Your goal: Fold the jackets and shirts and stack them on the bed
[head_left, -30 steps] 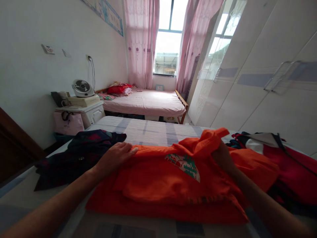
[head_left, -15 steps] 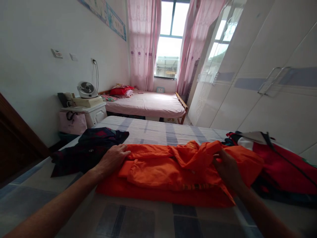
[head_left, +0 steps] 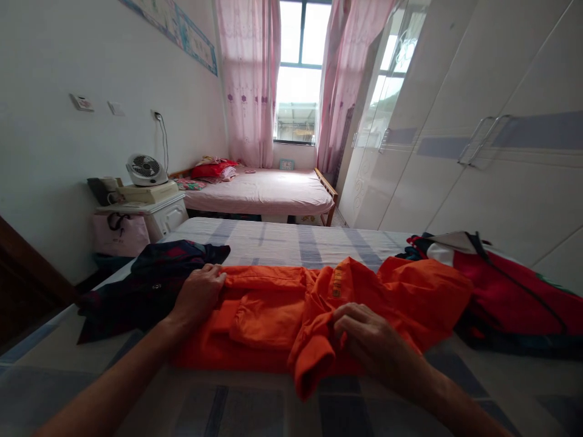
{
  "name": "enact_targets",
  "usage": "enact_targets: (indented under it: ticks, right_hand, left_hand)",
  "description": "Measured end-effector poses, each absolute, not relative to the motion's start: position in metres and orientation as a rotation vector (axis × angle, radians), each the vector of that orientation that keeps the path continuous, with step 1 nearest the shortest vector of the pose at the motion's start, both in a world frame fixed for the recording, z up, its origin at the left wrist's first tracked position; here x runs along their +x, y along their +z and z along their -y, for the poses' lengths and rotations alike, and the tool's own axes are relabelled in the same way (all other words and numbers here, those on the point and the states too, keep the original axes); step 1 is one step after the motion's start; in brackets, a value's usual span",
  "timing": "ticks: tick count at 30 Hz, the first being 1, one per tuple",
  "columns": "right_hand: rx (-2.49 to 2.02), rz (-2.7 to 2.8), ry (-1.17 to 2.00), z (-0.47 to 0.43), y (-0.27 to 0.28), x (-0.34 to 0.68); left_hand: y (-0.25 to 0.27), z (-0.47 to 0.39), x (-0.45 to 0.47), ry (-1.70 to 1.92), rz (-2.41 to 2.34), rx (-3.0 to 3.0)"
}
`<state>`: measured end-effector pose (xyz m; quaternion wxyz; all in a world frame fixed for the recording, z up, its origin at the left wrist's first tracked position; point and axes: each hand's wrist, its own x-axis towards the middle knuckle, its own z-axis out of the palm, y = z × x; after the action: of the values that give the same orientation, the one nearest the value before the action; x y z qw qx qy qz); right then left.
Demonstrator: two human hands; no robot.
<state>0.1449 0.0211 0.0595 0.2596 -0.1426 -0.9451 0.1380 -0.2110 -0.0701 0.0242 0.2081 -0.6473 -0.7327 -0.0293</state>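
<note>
An orange jacket point(head_left: 268, 318) lies part folded on the near bed, one sleeve laid across it and its right side bunched up. At its left end is my left hand point(head_left: 203, 290), fingers curled over the cloth edge and gripping it. My right hand point(head_left: 364, 331) is closed on the sleeve near the cuff, whose opening hangs over the jacket's near edge. A small dark printed mark shows on the raised orange cloth just beyond that hand. Part of the cloth under my right hand is hidden.
A dark patterned garment point(head_left: 150, 279) lies left of the jacket, and a pile of red and dark clothes point(head_left: 510, 291) lies to the right. Beyond the checked bedsheet point(head_left: 264, 237) stand a pink-covered bed point(head_left: 268, 188), a cabinet with a fan point(head_left: 146, 170), and a white wardrobe point(head_left: 455, 200).
My right hand has moved left and nearer, drawing the sleeve end over toward the jacket's near edge. My left hand stays at the left end. The view has shifted slightly right.
</note>
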Motion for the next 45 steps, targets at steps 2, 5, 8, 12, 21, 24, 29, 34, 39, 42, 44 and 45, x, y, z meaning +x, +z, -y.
enact_targets:
  ticks: [2,5,8,12,21,24,29,34,39,42,44,45]
  right_hand:
    - [-0.427,2.482,0.336,-0.030,0.058,0.151]
    - [-0.610,2.307,0.154,-0.065,0.060,0.156]
    - [-0.675,2.398,-0.001,-0.109,0.054,0.151]
    - [-0.683,2.597,-0.046,-0.149,0.028,0.146]
    - [-0.943,2.385,0.274,-0.164,-0.028,0.169]
    - [-0.930,2.331,0.334,-0.165,-0.029,0.169]
    - [-0.915,2.296,0.399,-0.164,-0.029,0.168]
    - [-0.934,2.269,0.429,-0.162,-0.026,0.168]
    - [-0.934,2.258,0.431,-0.161,-0.025,0.168]
    - [-0.933,2.257,0.437,-0.162,-0.026,0.169]
    - [-0.933,2.258,0.443,-0.163,-0.027,0.169]
    - [-0.933,2.259,0.446,-0.164,-0.028,0.169]
  left_hand:
    - [0.032,0.067,-0.201,-0.167,2.025,-1.810]
    - [0.038,0.055,-0.188,-0.275,2.018,-1.917]
    - [0.032,0.039,-0.183,-0.295,2.050,-2.071]
    - [0.009,0.025,-0.194,-0.187,2.272,-2.142]
    - [-0.021,0.021,-0.223,-0.090,2.372,-2.065]
    - [0.004,0.020,-0.202,-0.194,2.352,-1.993]
    - [0.050,0.049,-0.094,-0.668,1.939,-2.405]
    - [0.031,0.069,0.004,-0.464,1.509,-2.721]
    - [0.017,0.058,0.011,-0.436,1.578,-2.693]
    - [0.043,0.059,-0.018,-1.025,1.834,-2.608]
    - [0.063,0.062,-0.047,-1.636,2.129,-2.262]
    - [0.071,0.063,-0.064,-1.928,2.254,-2.004]
